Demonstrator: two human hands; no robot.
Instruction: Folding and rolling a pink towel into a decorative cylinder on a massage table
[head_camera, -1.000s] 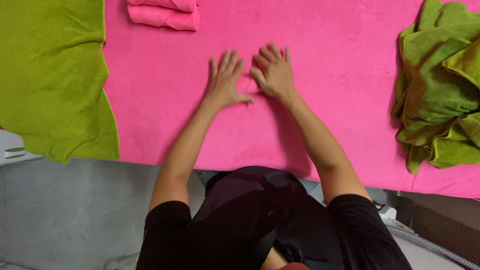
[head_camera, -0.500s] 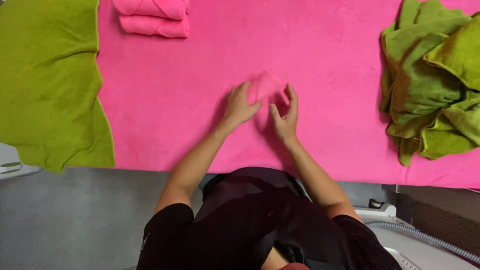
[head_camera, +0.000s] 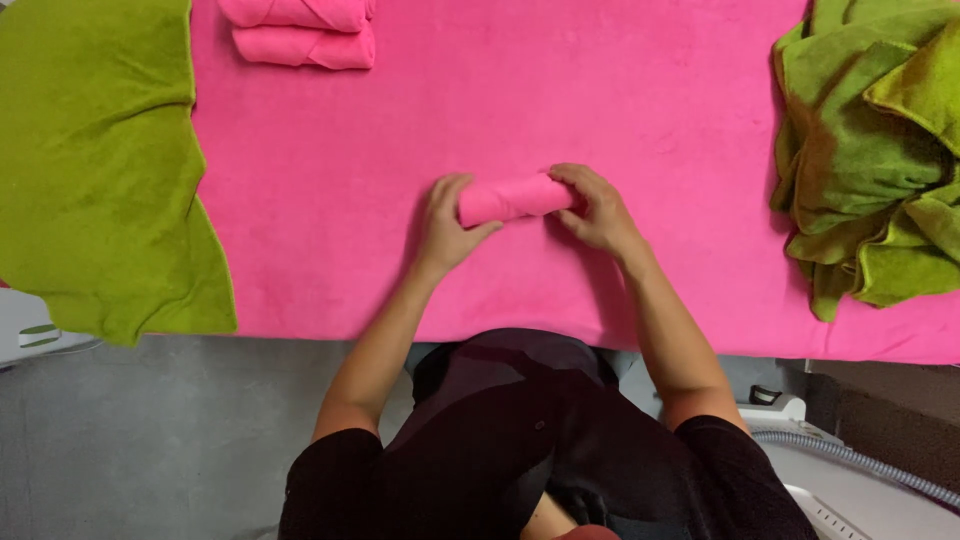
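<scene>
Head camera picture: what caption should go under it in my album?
Left hand and right hand grip a rolled pink towel on a pink-covered table.

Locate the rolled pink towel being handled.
Head view, centre: the rolled pink towel lies on the pink cover, held between the left hand and right hand.

packages: none in view | labels: none in view | signs: none in view | screens: none in view

Pink-covered table, rolled towels
</scene>
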